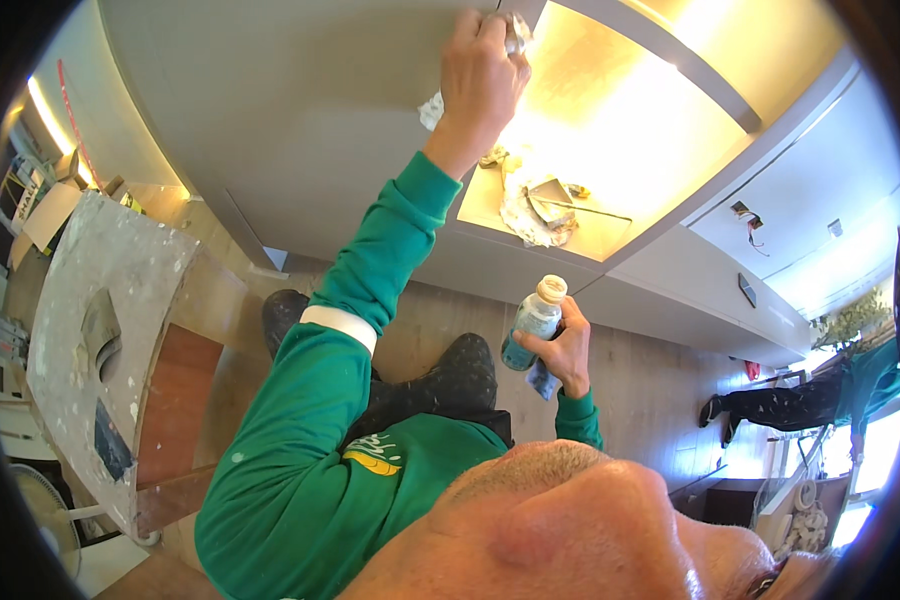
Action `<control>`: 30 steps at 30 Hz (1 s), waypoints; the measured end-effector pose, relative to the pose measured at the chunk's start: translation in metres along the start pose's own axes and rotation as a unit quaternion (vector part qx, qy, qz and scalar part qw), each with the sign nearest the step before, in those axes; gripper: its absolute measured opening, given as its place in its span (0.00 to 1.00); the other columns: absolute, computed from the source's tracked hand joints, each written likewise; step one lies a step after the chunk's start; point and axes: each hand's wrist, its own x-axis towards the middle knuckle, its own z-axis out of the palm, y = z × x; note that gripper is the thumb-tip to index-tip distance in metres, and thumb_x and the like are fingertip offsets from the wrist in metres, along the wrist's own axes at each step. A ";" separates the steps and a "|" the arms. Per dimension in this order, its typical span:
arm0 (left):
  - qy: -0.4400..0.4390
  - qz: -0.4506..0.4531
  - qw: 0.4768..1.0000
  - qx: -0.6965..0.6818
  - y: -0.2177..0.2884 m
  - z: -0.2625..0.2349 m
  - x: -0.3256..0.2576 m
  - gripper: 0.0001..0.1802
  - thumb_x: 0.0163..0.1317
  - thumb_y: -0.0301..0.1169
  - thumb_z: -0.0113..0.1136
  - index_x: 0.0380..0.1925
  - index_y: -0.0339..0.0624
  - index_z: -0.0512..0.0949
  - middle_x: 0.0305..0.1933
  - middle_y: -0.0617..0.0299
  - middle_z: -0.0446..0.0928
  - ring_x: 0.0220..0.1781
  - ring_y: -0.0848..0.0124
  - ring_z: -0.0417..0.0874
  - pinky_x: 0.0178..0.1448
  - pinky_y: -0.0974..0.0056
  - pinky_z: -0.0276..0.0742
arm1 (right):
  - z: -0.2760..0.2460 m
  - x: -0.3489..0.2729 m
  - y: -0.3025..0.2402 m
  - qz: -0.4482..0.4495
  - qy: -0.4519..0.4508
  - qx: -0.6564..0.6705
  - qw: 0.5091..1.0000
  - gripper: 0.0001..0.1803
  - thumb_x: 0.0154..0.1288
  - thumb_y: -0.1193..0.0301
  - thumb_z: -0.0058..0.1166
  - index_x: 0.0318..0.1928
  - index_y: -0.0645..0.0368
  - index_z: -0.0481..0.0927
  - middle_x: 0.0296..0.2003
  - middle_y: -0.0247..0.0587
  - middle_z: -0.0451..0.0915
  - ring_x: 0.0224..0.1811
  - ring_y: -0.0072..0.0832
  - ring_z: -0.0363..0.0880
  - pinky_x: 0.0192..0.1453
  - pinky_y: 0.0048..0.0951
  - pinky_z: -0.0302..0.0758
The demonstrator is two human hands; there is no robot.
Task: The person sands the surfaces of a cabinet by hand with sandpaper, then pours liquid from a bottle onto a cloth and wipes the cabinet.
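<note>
The left arm [315, 375] stretched far out in front, its wrist [454, 152] bare; the left hand [483, 85] showed its back, fingers curled tight. The right hand [558, 347] sat lower and closer in, gripping, its forearm [578, 420] partly hidden.

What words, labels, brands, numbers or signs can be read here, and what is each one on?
Green sweatshirt: light script above a yellow shape on the chest; I won't copy the wording.
Pale object at far left: bold, dark lettering, also not copied.
Bottle in the right hand: no text legible.
</note>
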 end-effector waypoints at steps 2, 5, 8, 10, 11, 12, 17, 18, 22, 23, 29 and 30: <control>-0.003 0.000 1.000 -0.008 0.003 0.001 0.000 0.13 0.48 0.17 0.65 0.37 0.34 0.83 0.31 0.51 0.76 0.34 0.50 0.79 0.38 0.51 0.75 | -0.002 -0.002 0.002 -0.007 0.009 -0.008 1.000 0.30 0.43 0.66 0.77 0.48 0.65 0.84 0.44 0.40 0.81 0.37 0.28 0.81 0.40 0.30 0.78; -0.017 0.026 1.000 0.003 0.001 -0.002 0.009 0.13 0.49 0.18 0.65 0.37 0.34 0.82 0.33 0.51 0.75 0.35 0.50 0.79 0.39 0.51 0.76 | 0.000 -0.002 0.001 -0.005 0.004 -0.008 1.000 0.30 0.42 0.66 0.77 0.48 0.65 0.84 0.44 0.40 0.81 0.36 0.28 0.82 0.40 0.31 0.78; -0.042 0.010 0.999 0.014 0.000 -0.008 0.000 0.14 0.50 0.19 0.65 0.39 0.35 0.81 0.36 0.51 0.75 0.36 0.50 0.80 0.40 0.51 0.77 | 0.003 -0.001 0.001 -0.006 0.007 0.001 1.000 0.30 0.42 0.65 0.77 0.48 0.65 0.84 0.43 0.40 0.81 0.36 0.28 0.82 0.40 0.31 0.78; -0.048 -0.029 0.998 0.004 -0.004 -0.021 -0.041 0.12 0.49 0.18 0.64 0.36 0.34 0.83 0.31 0.53 0.76 0.34 0.52 0.79 0.38 0.52 0.76 | 0.003 -0.003 0.002 -0.005 0.005 0.001 1.000 0.30 0.42 0.65 0.77 0.48 0.65 0.84 0.43 0.40 0.81 0.37 0.28 0.82 0.40 0.31 0.78; -0.066 -0.055 0.996 0.009 -0.004 -0.029 -0.062 0.12 0.49 0.18 0.64 0.37 0.34 0.83 0.31 0.53 0.76 0.34 0.52 0.79 0.38 0.52 0.75 | 0.002 -0.005 0.002 -0.004 0.005 0.000 1.000 0.30 0.42 0.66 0.77 0.48 0.65 0.84 0.43 0.40 0.81 0.37 0.28 0.82 0.41 0.31 0.78; -0.082 -0.080 0.993 0.015 -0.004 -0.038 -0.081 0.13 0.49 0.18 0.64 0.37 0.34 0.83 0.32 0.52 0.76 0.34 0.52 0.79 0.38 0.53 0.75 | 0.000 -0.006 0.001 -0.007 0.005 -0.003 1.000 0.30 0.42 0.65 0.77 0.48 0.65 0.84 0.43 0.40 0.81 0.37 0.28 0.82 0.41 0.31 0.78; -0.088 -0.021 0.996 0.020 0.017 -0.043 -0.034 0.17 0.49 0.18 0.65 0.43 0.34 0.84 0.35 0.52 0.76 0.34 0.53 0.79 0.38 0.55 0.75 | 0.004 -0.004 0.005 -0.006 -0.007 -0.012 1.000 0.31 0.42 0.65 0.78 0.49 0.64 0.84 0.44 0.41 0.81 0.38 0.29 0.82 0.41 0.31 0.78; -0.092 -0.012 0.996 0.011 0.013 -0.035 -0.023 0.18 0.50 0.18 0.65 0.44 0.34 0.84 0.36 0.51 0.76 0.35 0.54 0.80 0.38 0.55 0.76 | 0.005 -0.003 0.006 -0.007 -0.007 -0.010 1.000 0.32 0.42 0.64 0.78 0.49 0.64 0.84 0.44 0.41 0.81 0.38 0.30 0.81 0.41 0.31 0.78; -0.094 0.020 0.995 0.004 0.004 -0.023 -0.034 0.19 0.49 0.15 0.63 0.44 0.35 0.81 0.39 0.51 0.74 0.36 0.52 0.80 0.39 0.53 0.77 | 0.007 -0.007 0.014 -0.019 0.005 0.008 1.000 0.33 0.41 0.64 0.78 0.51 0.63 0.85 0.44 0.42 0.82 0.38 0.31 0.82 0.41 0.32 0.78; -0.086 0.013 0.996 -0.001 0.001 -0.018 -0.032 0.17 0.50 0.16 0.63 0.43 0.35 0.80 0.39 0.49 0.75 0.38 0.49 0.80 0.41 0.51 0.77 | 0.007 -0.008 0.016 -0.021 0.008 0.016 1.000 0.33 0.41 0.64 0.78 0.51 0.63 0.85 0.44 0.42 0.82 0.38 0.31 0.82 0.41 0.32 0.78; -0.047 0.119 0.991 0.036 0.004 0.005 0.080 0.12 0.52 0.21 0.65 0.39 0.35 0.83 0.32 0.48 0.79 0.37 0.48 0.79 0.41 0.50 0.75 | 0.014 0.001 0.017 -0.026 -0.004 0.006 1.000 0.33 0.41 0.64 0.78 0.51 0.62 0.85 0.45 0.43 0.82 0.39 0.32 0.82 0.42 0.33 0.79; -0.046 0.134 0.989 0.051 0.007 0.006 0.088 0.11 0.52 0.22 0.65 0.38 0.35 0.83 0.32 0.48 0.79 0.37 0.47 0.79 0.41 0.50 0.75 | 0.017 0.004 0.015 -0.030 -0.007 0.014 0.999 0.33 0.41 0.64 0.78 0.51 0.62 0.85 0.45 0.43 0.82 0.39 0.32 0.82 0.42 0.33 0.79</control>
